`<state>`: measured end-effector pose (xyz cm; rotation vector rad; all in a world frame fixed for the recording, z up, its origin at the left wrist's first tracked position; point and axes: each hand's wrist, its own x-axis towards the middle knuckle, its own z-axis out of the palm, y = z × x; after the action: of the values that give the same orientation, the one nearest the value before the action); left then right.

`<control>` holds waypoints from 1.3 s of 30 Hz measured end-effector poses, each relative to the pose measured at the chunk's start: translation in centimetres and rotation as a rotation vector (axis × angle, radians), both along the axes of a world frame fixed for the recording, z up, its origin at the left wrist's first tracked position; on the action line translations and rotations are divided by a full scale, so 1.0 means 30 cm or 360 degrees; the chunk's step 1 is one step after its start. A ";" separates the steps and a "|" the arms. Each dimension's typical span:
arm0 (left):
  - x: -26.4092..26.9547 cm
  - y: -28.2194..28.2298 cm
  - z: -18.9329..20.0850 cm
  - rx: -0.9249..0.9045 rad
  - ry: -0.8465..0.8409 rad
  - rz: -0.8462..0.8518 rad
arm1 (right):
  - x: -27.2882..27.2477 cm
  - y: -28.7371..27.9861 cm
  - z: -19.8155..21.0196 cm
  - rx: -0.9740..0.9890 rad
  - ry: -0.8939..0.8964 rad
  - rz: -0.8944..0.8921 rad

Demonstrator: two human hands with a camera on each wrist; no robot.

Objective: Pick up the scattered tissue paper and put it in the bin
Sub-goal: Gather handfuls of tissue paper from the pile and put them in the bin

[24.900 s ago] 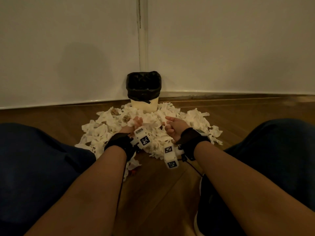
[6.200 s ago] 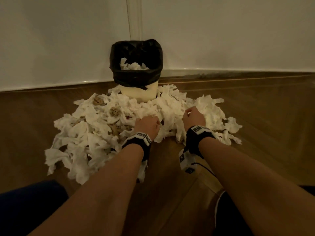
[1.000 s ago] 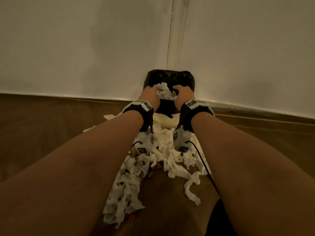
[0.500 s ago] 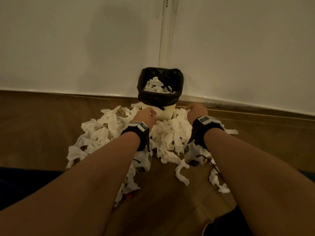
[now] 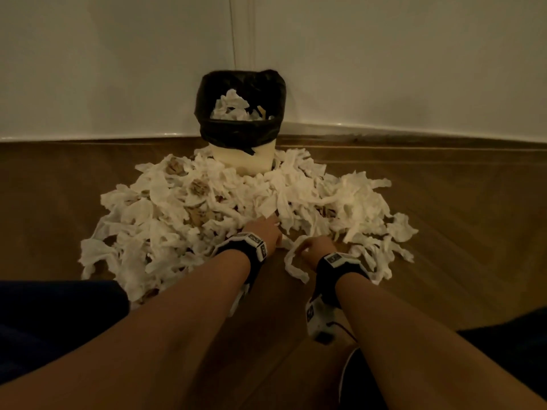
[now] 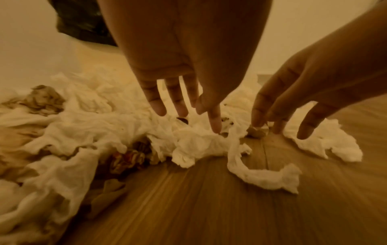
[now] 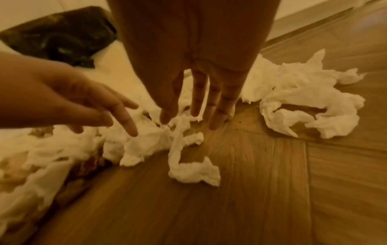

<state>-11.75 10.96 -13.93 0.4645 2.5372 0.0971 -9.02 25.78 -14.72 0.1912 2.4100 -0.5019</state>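
Observation:
A cream bin (image 5: pixel 242 159) with a black liner (image 5: pixel 239 131) stands against the wall, with crumpled tissue (image 5: pixel 231 106) inside it. A wide pile of white tissue paper (image 5: pixel 183 214) covers the floor in front of it. My left hand (image 5: pixel 270 229) reaches into the pile's near edge with straight, spread fingers (image 6: pixel 215 122) whose tips touch tissue. My right hand (image 5: pixel 307 247) is beside it, its fingers (image 7: pixel 195 106) straight and pointing down onto a twisted tissue strip (image 7: pixel 192 172). Neither hand holds anything.
Brown crumpled paper scraps (image 5: pixel 198 187) are mixed into the pile. Bare wooden floor (image 5: pixel 458 232) lies to the right, left and near side of the pile. My dark-clothed knees (image 5: pixel 59 318) sit at the lower corners. A white wall (image 5: pixel 384 69) is behind the bin.
A second ago both hands were at the bin's mouth with tissue. They have since pulled back and down, empty, to the near edge of the pile.

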 end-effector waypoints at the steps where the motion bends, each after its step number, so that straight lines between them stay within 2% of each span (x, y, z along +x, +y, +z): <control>1: 0.003 0.003 -0.025 0.0003 -0.0038 0.0017 | 0.016 -0.007 -0.019 0.0001 -0.0034 0.0086; 5: 0.021 0.004 -0.075 -0.0008 -0.0181 -0.0028 | 0.053 -0.021 -0.073 -0.0064 -0.0046 0.0228; 8: 0.031 0.009 -0.092 -0.0101 -0.0250 -0.0029 | 0.060 -0.036 -0.082 0.0033 -0.0121 0.0423; 10: 0.040 0.012 -0.093 -0.0151 -0.0267 -0.0039 | 0.069 -0.049 -0.083 0.0084 -0.0161 0.0449; 14: 0.062 0.021 -0.100 -0.0308 -0.0334 -0.0173 | 0.095 -0.072 -0.081 0.0069 -0.0210 0.0311; 17: 0.072 0.031 -0.093 -0.0334 -0.0417 -0.0174 | 0.106 -0.081 -0.073 0.0059 -0.0182 0.0188; 20: 0.076 0.036 -0.084 -0.0235 -0.0283 -0.0132 | 0.109 -0.063 -0.064 0.0043 -0.0090 0.0022; 23: 0.066 0.014 -0.066 -0.0017 -0.0145 0.0081 | 0.111 -0.033 -0.063 0.0072 0.0037 -0.0076; 26: 0.057 -0.029 -0.064 0.0241 -0.0027 0.0400 | 0.114 -0.006 -0.071 -0.0022 0.0117 -0.0346; 30: 0.060 -0.076 -0.057 0.0599 0.0156 0.0839 | 0.100 0.013 -0.068 -0.0194 0.0062 -0.0621; 34: 0.046 -0.082 -0.023 0.0723 0.0332 0.1016 | 0.109 0.022 -0.047 -0.0488 0.0042 -0.0987; 37: 0.045 -0.091 0.009 0.0822 0.0310 0.1094 | 0.100 0.007 -0.023 -0.0873 -0.0024 -0.1297; 39: 0.045 -0.098 0.034 0.0906 0.0256 0.1124 | 0.095 0.003 0.006 -0.0947 0.0031 -0.1313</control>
<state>-10.39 8.03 -12.90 -0.2588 2.6871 1.0920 -6.17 25.87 -14.56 0.9155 1.9987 -1.5480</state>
